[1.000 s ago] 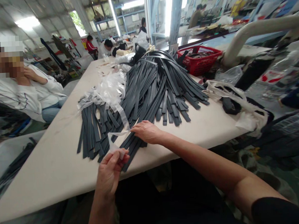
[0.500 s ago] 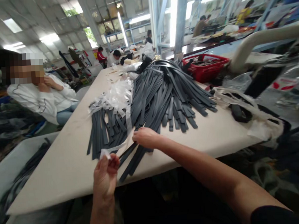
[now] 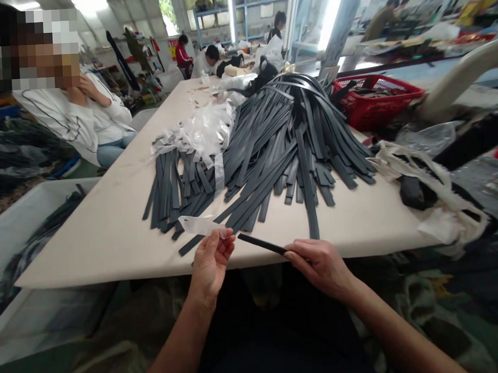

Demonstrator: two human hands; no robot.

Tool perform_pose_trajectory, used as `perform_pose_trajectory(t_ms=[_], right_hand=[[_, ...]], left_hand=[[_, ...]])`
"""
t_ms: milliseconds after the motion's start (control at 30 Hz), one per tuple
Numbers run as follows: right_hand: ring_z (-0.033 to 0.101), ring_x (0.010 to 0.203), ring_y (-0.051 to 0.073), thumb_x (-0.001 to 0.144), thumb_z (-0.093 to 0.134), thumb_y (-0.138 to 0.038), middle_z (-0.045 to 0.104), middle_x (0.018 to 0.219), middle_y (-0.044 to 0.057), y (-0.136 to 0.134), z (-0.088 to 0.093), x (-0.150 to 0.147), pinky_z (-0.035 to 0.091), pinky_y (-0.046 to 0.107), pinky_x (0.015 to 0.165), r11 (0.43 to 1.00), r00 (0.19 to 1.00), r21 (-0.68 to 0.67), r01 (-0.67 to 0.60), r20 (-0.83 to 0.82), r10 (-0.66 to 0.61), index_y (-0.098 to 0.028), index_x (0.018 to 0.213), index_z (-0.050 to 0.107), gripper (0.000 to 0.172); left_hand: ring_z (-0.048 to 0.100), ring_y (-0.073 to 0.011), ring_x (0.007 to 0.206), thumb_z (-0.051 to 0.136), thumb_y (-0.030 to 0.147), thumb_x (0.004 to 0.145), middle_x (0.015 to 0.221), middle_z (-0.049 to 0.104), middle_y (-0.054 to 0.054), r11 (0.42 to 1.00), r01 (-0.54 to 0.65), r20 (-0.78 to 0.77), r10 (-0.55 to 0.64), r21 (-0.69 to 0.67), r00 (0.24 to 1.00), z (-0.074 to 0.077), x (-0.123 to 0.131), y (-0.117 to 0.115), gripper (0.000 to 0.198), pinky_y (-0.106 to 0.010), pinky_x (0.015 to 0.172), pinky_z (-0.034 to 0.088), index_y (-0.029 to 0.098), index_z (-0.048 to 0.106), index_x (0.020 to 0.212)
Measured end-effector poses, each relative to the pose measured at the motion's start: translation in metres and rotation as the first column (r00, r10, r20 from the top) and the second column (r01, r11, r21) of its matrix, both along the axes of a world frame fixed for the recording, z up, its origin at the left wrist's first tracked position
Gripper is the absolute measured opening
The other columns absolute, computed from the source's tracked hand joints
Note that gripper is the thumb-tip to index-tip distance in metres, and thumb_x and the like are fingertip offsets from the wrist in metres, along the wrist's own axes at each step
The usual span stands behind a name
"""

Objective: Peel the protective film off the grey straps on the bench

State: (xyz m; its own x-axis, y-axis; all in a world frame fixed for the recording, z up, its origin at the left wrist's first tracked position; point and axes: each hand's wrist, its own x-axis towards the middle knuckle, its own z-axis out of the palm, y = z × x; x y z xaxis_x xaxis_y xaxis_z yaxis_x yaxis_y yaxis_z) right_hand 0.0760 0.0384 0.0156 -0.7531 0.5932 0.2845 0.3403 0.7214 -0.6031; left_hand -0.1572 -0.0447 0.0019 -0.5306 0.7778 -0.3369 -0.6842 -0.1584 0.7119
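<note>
My left hand (image 3: 212, 261) pinches the end of a clear plastic sleeve (image 3: 198, 225) at the near edge of the table (image 3: 110, 238). My right hand (image 3: 320, 263) grips a single dark grey strap (image 3: 262, 243), held out over the table edge and pointing toward the sleeve. Just beyond both hands lies a big fanned pile of the same dark straps (image 3: 280, 146). A heap of empty clear sleeves (image 3: 206, 130) rests on the pile's left side.
A red basket (image 3: 378, 99) stands at the back right. White and black bags (image 3: 424, 191) lie on the right corner. A seated person in white (image 3: 82, 120) is at the table's left. A grey bin with straps (image 3: 30, 237) sits low on the left. Other workers are far back.
My right hand has left the pile and pulled one strap back toward me. My left hand has moved right with the sleeve. The view has tilted down and closer.
</note>
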Motion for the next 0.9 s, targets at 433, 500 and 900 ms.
perform_pose_trajectory(t_ms=[433, 500, 900], right_hand=[[0.060, 0.064, 0.018, 0.102, 0.042, -0.036, 0.063, 0.068, 0.004, -0.005, -0.004, -0.011, 0.037, 0.028, 0.061, 0.989, 0.993, 0.140, 0.052, 0.102, -0.067, -0.018, 0.077, 0.066, 0.039], [0.062, 0.066, 0.020, 0.102, 0.043, -0.037, 0.065, 0.070, 0.005, -0.008, 0.000, -0.009, 0.038, 0.029, 0.063, 0.985, 0.991, 0.172, 0.026, 0.123, -0.048, -0.018, 0.080, 0.067, 0.037], [0.056, 0.063, 0.015, 0.096, 0.035, -0.067, 0.062, 0.069, 0.003, -0.075, -0.028, 0.081, 0.041, 0.023, 0.057, 0.647, 0.991, -0.758, 0.083, 0.133, 0.030, -0.017, 0.080, 0.064, 0.060]], left_hand=[[0.069, -0.0131, 0.068, 0.089, 0.039, 0.060, 0.073, 0.075, -0.003, 0.986, 0.168, -0.091, -0.168, 0.001, 0.982, -0.011, 0.053, -0.003, 0.033, -0.023, 0.068, 0.054, 0.014, 0.074, 0.075], [0.067, -0.0124, 0.068, 0.087, 0.038, 0.064, 0.072, 0.075, -0.003, 0.969, 0.245, -0.103, -0.244, 0.001, 0.964, -0.013, 0.065, -0.005, 0.030, -0.023, 0.069, 0.053, 0.013, 0.075, 0.076], [0.063, -0.0129, 0.072, 0.082, 0.040, 0.071, 0.078, 0.075, -0.006, 0.904, 0.419, -0.225, -0.428, -0.087, 0.875, -0.022, 0.070, -0.016, 0.029, -0.023, 0.071, 0.048, 0.013, 0.077, 0.083]])
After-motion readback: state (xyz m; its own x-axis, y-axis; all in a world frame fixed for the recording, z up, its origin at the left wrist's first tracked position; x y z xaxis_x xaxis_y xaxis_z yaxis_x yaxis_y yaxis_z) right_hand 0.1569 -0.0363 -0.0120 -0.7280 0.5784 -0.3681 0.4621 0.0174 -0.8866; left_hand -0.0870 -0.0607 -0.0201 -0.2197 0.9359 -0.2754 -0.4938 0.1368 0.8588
